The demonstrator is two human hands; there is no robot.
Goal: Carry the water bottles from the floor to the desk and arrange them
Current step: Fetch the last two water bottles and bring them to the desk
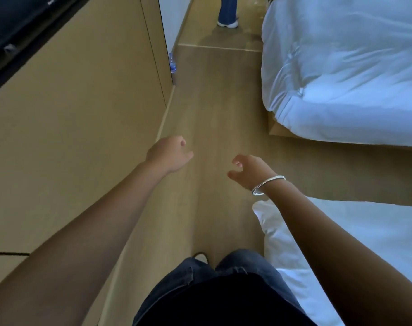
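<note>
One clear water bottle [172, 63] with a blue label stands on the wooden floor far ahead, right against the corner of the tan wall panel. My left hand [169, 154] is stretched out in front of me, fingers loosely curled, holding nothing. My right hand [248, 171], with a silver bangle on the wrist, hangs beside it with relaxed fingers and is also empty. Both hands are well short of the bottle. No desk is in view.
A tan wall panel [82, 125] runs along my left, with a dark screen [17, 27] at the top left. Two beds with white duvets, one [341, 74] ahead and one [376, 243] beside me, line the right. Another person's legs [228, 12] stand at the far end of the floor strip.
</note>
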